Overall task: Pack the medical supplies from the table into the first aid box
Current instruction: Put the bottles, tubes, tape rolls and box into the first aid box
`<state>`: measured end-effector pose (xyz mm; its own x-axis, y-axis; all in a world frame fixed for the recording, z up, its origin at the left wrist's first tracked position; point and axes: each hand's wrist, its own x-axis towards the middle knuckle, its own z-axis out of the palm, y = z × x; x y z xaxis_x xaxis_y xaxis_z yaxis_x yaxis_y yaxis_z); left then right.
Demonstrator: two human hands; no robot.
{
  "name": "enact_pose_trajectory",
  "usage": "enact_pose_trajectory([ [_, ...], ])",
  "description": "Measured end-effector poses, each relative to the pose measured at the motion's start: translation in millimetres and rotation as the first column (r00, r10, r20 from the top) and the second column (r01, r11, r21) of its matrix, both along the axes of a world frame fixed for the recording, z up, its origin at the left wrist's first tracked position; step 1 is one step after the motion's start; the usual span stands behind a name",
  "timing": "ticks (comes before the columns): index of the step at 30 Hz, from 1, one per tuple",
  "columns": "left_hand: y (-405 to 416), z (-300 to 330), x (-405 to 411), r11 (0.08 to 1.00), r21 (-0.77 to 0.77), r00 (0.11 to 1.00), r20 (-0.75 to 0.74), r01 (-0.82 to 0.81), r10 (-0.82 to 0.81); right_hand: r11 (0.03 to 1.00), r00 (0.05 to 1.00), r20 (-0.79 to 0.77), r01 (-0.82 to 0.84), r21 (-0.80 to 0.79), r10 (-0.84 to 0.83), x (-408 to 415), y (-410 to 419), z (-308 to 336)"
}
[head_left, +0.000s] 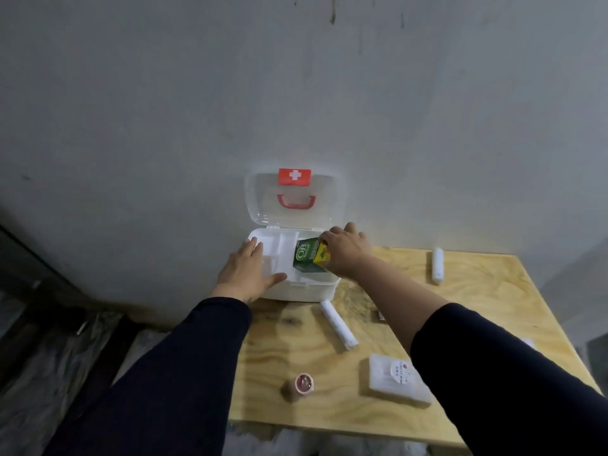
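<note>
A dark floor (49,340) lies at the left, under a plain grey wall (164,110). The left hand (247,269) rests flat and loose on the white first aid box (316,289), whose lid (324,209) stands up. The right hand (345,250) grips a green box (307,258) over the tray inside. Near them, on the wooden table (477,307), lie white rolls (339,324), a tape roll (301,385) and a white packet (394,380).
</note>
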<state>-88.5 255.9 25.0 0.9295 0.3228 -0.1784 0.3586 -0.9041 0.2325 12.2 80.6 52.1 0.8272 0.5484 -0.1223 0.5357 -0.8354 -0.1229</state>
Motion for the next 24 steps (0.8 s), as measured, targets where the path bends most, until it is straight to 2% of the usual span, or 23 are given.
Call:
enact_pose_trajectory([
  [4,18,-12,4,0.998,-0.052,0.999,-0.041,0.029,-0.032,0.998,0.994,-0.108,0.030,0.048,-0.025,7,24,-21],
  [9,26,-30,-1,0.995,-0.039,0.993,-0.074,0.089,-0.092,0.971,0.971,-0.186,0.178,0.158,-0.148,9,44,-46],
  [17,28,-42,-2,0.989,0.086,0.990,-0.086,0.120,-0.112,0.937,0.951,-0.150,0.296,0.183,-0.271,13,59,-76],
  [21,27,-43,-4,0.988,0.108,0.990,-0.096,0.114,-0.104,0.933,0.946,-0.211,0.289,0.214,-0.245,11,55,-71],
  [24,29,-42,-4,0.986,0.116,0.989,-0.101,0.118,-0.107,0.920,0.959,-0.203,0.251,0.302,-0.195,1,42,-54],
])
